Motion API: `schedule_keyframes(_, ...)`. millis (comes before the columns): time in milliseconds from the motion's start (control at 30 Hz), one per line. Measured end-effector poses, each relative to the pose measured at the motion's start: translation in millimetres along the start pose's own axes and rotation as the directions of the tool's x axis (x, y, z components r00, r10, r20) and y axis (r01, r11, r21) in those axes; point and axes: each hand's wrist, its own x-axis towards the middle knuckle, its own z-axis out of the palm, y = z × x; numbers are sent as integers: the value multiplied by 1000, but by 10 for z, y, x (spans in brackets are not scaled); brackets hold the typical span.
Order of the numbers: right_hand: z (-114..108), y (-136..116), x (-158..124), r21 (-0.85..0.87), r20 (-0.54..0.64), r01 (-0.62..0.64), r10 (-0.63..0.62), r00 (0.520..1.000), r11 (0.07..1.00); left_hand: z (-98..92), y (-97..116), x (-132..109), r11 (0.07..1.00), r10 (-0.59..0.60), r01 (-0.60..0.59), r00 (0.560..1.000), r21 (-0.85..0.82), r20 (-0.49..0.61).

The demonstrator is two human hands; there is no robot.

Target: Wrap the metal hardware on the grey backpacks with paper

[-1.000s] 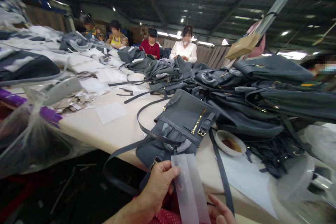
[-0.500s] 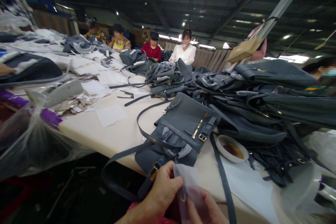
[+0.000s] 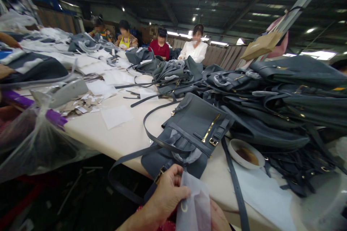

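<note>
My left hand (image 3: 166, 196) is closed on a translucent white paper strip (image 3: 193, 205) with a small metal ring in it, low in the view just off the table edge. My right hand (image 3: 218, 218) sits behind and under the strip, mostly hidden by it, fingers closed against the paper. Just beyond my hands lies a dark grey leather handbag (image 3: 193, 130) with a gold zipper and buckle, its long strap (image 3: 127, 158) drooping over the table's front edge.
A tall pile of grey handbags (image 3: 284, 104) fills the right. A small white dish of brown glue (image 3: 246, 153) sits beside it on white paper. Paper scraps (image 3: 81, 103) and a clear plastic bag (image 3: 35, 140) lie left. Several people sit at the table's far end.
The paper strip, held up flat a second ago, is now folded over between both hands. My right hand has come up behind it. The view has shifted slightly.
</note>
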Motion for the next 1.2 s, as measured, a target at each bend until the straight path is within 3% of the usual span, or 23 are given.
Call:
schedule_keyframes(100,33,32,34,14,30,-29,28,999,999,-25,7,-25,972,123,-115,992,203,-30)
schedule_keyframes(200,58,45,56,-11,13,29,-29,1000,1000,-32,45,-86,865,240,-191,970,464,-47)
schedule_keyframes(333,172,-5,98,-121,-23,130,-134,991,984,-39,43,-142,791,290,-222,957,571,-30)
schedule_keyframes(400,254,-46,100,-171,-29,175,-183,983,970,-61,10,-161,821,270,-223,963,526,-14)
schedule_keyframes(533,383,-127,53,-338,-49,255,-287,957,906,-129,-81,-210,948,155,-165,986,273,57)
schedule_keyframes(633,424,-192,12,-408,-35,231,-268,963,883,-148,-126,-249,948,156,-158,987,275,30)
schedule_keyframes(700,436,-240,-11,-329,-5,167,-178,984,929,-138,-139,-260,944,181,-170,983,282,-11)
schedule_keyframes(800,425,-274,-36,-78,39,76,-73,997,994,-126,-148,-245,980,166,-161,985,117,-41)
schedule_keyframes(900,352,-193,-26,79,22,100,-102,995,992,-156,-180,-210,995,96,-97,995,-27,-4)
schedule_keyframes(1033,229,55,50,19,-50,136,-135,990,990,-207,-263,-163,994,55,-50,997,-92,54)
schedule_keyframes(1200,288,176,138,-89,-6,71,-71,997,994,-174,-289,-148,993,92,-85,993,-86,79)
